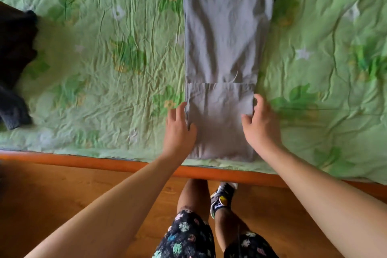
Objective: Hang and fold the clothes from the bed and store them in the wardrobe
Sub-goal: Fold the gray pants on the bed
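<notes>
While I stand at the wooden rail:
Bed (104,94): green floral quilt under the trousers.
Grey trousers (224,37): lengthwise on the quilt, near end folded back over them.
Dark clothes (14,58): far left of the trousers, blurred, perhaps a sweater.
Left hand (179,132): fingers loosely spread, at the fold's left edge.
Right hand (260,123): fingers curled, apart, touching its right edge.

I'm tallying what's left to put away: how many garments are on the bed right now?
2. The grey trousers lie mid-bed, hem end folded over, both hands at that fold. A dark garment sits at the left edge, partly cut off. More may lie outside the view.
</notes>
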`<act>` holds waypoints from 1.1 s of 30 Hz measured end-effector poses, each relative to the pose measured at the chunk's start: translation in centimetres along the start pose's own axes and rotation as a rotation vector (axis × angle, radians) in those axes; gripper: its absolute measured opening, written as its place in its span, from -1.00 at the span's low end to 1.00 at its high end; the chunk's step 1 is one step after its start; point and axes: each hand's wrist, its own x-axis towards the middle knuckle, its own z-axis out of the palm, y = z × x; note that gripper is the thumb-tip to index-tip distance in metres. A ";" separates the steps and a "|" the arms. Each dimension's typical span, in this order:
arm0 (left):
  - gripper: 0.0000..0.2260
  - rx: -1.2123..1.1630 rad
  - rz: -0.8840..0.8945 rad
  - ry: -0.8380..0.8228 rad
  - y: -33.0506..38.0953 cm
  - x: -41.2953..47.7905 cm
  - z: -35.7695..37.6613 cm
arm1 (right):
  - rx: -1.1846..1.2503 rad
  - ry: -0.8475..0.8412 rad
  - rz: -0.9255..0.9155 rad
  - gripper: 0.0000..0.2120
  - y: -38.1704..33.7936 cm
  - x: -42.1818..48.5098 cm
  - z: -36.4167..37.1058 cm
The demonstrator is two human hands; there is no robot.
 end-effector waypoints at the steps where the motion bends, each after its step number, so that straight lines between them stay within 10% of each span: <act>1: -0.42 0.098 0.088 0.037 0.3 1.3 0.2 | -0.119 0.084 -0.126 -0.39 -0.5 1.1 -0.1; 6: -0.41 0.477 0.414 0.026 2.2 10.1 1.8 | -0.493 0.080 -0.494 -0.32 -2.4 9.4 1.9; 13: -0.42 0.621 0.478 -0.008 1.3 13.9 2.8 | -0.664 -0.015 -0.422 -0.28 -2.0 12.7 3.5; 18: -0.47 0.546 0.602 0.154 4.9 21.1 -1.7 | -0.538 0.240 -0.490 -0.47 -5.5 18.5 -0.7; 27: -0.29 0.771 0.480 -0.005 7.7 33.7 -2.7 | -0.735 0.029 -0.459 -0.23 -7.1 31.8 -1.7; 33: -0.50 0.634 0.484 0.208 13.3 38.4 -5.9 | -0.483 0.298 -0.552 -0.49 -11.7 37.2 -4.7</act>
